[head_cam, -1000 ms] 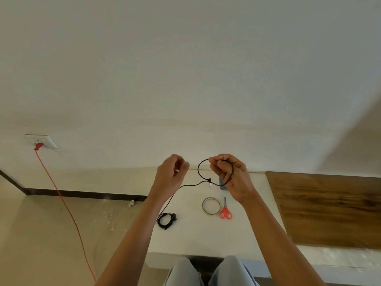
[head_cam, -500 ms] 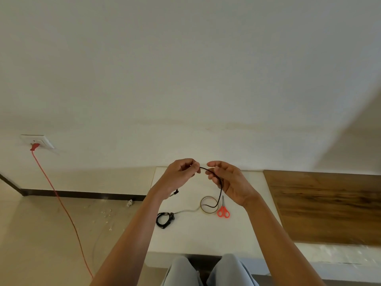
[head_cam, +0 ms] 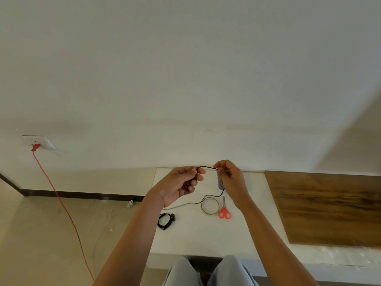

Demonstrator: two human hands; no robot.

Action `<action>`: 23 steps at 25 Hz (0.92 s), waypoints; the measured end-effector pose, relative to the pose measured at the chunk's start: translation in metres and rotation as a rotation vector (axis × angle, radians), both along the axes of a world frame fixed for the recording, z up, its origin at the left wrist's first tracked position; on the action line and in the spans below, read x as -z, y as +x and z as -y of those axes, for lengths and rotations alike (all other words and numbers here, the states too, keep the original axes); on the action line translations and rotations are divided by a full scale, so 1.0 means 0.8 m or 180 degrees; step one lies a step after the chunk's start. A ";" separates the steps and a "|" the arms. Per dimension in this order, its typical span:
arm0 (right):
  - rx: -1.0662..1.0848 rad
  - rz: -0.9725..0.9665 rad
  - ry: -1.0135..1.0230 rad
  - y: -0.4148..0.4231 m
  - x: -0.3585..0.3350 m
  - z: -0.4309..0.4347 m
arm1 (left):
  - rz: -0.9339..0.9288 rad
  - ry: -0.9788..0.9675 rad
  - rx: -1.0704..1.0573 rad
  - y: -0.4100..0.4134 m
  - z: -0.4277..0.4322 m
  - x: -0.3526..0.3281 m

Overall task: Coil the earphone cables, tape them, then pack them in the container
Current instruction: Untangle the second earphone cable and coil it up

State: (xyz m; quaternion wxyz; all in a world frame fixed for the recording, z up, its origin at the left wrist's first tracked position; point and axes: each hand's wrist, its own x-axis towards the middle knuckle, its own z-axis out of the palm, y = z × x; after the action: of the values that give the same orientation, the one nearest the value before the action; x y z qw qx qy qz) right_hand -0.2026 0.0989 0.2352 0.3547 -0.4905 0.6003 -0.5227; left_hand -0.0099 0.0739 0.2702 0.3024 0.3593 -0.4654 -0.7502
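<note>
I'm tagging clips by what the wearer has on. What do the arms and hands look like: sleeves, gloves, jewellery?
The left forearm and right forearm are bare to the frame's edge, no sleeve in view. The left hand and right hand wear no gloves; no watch, bracelet or ring shows.

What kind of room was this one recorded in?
Likely a sparse domestic room, though I can't be sure: a bare white wall with a wall socket and red cord, a dark skirting board, and a white table.
</note>
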 end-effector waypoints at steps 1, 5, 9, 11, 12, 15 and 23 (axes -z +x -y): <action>-0.0064 -0.0103 0.0004 0.002 0.001 0.000 | -0.0258 0.0019 -0.0127 -0.001 0.000 -0.001; -0.0411 -0.0201 0.0168 0.015 0.000 -0.006 | -0.1056 0.0025 -0.0564 -0.014 0.003 -0.010; -0.1145 -0.0331 0.0365 0.031 -0.003 -0.020 | -0.0984 -0.0318 -0.0801 -0.023 0.005 -0.012; -0.1371 -0.0329 0.0355 0.036 -0.009 -0.027 | -0.0673 -0.0552 -0.0902 -0.024 0.006 -0.011; -0.1416 -0.0288 0.0361 0.038 -0.014 -0.029 | -0.0476 -0.0652 -0.0936 -0.024 0.005 -0.010; -0.1514 0.0015 0.0540 0.033 -0.028 -0.031 | 0.0183 -0.1128 -0.0803 -0.021 0.002 -0.008; -0.2147 -0.0216 0.1787 0.010 -0.051 -0.030 | 0.1105 -0.1992 -0.0554 -0.018 -0.001 -0.005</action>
State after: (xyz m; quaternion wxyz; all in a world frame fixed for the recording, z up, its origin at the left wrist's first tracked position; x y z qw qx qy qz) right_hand -0.1950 0.1231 0.2763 0.6051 -0.5606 0.5367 -0.1778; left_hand -0.0243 0.0747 0.2739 0.3769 0.4096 -0.6845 -0.4709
